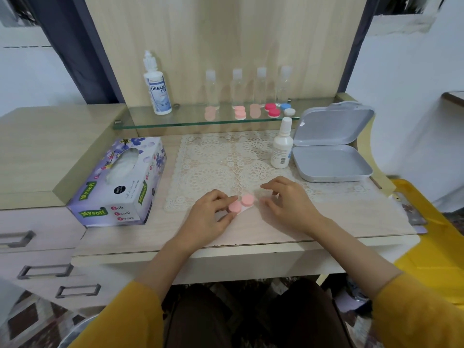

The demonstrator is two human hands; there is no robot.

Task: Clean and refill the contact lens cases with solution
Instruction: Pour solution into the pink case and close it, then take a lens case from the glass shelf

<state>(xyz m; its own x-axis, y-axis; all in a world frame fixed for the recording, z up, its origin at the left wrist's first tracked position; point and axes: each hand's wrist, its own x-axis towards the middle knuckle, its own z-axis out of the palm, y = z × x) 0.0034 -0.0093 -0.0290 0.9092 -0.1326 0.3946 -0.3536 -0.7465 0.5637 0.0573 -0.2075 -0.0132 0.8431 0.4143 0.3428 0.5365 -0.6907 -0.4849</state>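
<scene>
A contact lens case (pixel 241 204) with two pink caps lies on the desk at the front edge of the lace mat (pixel 226 162). My left hand (pixel 210 217) pinches its left cap between thumb and fingers. My right hand (pixel 288 202) hovers just right of the case with curled fingers, holding nothing that I can make out. A small white solution bottle (pixel 281 144) stands upright at the mat's right. A larger solution bottle (pixel 157 86) stands on the glass shelf (pixel 175 123), where several more lens cases (pixel 240 112) lie in a row.
A tissue box (pixel 120 182) sits at the left of the desk. An open grey tin (pixel 329 146) lies at the right. Several clear empty bottles (pixel 237 84) stand on the shelf's back. Drawers (pixel 45 271) are at the lower left.
</scene>
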